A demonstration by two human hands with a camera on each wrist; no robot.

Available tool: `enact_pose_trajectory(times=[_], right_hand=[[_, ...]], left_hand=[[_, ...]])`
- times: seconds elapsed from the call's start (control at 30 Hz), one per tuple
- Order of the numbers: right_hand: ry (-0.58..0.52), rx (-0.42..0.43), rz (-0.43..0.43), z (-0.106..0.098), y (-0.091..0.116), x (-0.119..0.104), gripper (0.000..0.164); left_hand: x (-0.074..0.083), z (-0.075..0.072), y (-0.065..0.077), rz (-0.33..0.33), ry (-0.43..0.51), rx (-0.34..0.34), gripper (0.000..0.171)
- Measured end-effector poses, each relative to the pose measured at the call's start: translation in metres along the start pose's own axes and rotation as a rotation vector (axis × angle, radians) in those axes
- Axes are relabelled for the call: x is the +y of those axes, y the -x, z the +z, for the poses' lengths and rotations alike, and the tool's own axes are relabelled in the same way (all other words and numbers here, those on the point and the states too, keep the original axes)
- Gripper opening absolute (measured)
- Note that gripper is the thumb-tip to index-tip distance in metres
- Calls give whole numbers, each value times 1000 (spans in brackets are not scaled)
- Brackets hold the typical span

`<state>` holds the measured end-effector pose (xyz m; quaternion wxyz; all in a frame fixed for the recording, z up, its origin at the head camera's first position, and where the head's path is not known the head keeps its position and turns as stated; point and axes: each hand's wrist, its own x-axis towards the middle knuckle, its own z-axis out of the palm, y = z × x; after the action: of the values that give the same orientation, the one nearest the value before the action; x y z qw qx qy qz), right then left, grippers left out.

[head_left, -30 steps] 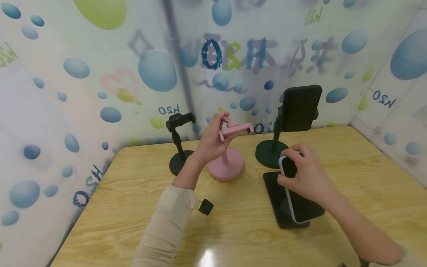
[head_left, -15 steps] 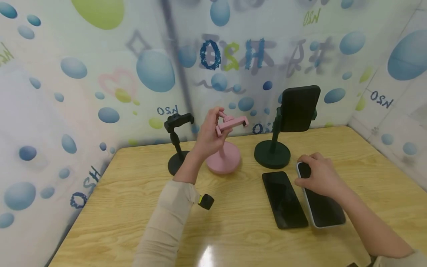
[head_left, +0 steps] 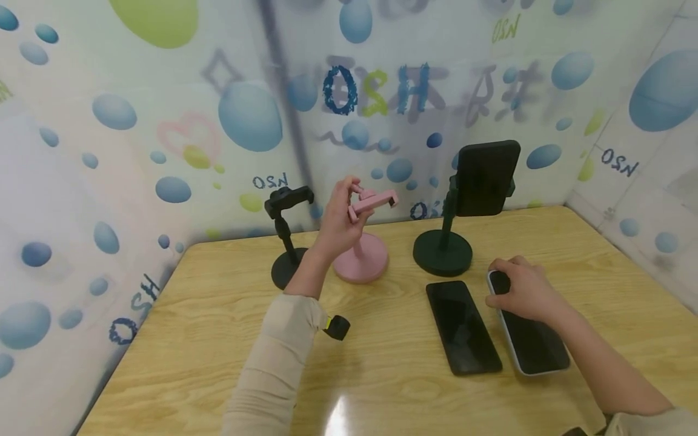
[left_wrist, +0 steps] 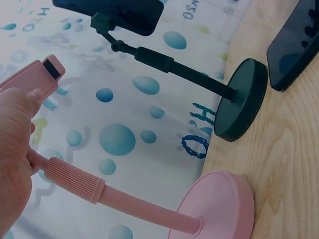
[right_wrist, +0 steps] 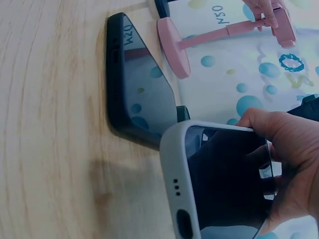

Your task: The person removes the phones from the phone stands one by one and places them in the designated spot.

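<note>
My left hand (head_left: 340, 221) grips the pink phone stand (head_left: 362, 260) near its top, just behind the clamp. The stand's round base and ribbed stem (left_wrist: 75, 179) show in the left wrist view. At the right, my right hand (head_left: 526, 290) holds a phone in a pale case (head_left: 534, 339) by the sides of its far end, screen up. In the right wrist view that phone's near end (right_wrist: 174, 184) sits above the wood, with a shadow beneath. Just left of it a black phone (head_left: 463, 327) lies flat on the table.
A dark green stand (head_left: 443, 251) carrying a phone (head_left: 487, 178) is at the back right. Left of the pink stand is a black stand (head_left: 286, 266) with a bare clamp. A patterned backdrop (head_left: 251, 115) rises behind the wooden table (head_left: 207, 339).
My right hand has carried the pale-cased phone rightward from over the black phone to beside it, uncovering the black one. My left hand keeps its grip; the pink clamp has shifted slightly left in view.
</note>
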<state>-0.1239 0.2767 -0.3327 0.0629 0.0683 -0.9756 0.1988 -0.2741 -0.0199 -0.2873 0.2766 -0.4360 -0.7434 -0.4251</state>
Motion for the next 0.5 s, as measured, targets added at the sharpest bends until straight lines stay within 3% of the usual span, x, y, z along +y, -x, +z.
enact_pose_trajectory(times=[0.5], right_hand=[[-2,19,-14,21,-6,19,44]], left_hand=[[-1,1,-5,-71,2,-82,43]])
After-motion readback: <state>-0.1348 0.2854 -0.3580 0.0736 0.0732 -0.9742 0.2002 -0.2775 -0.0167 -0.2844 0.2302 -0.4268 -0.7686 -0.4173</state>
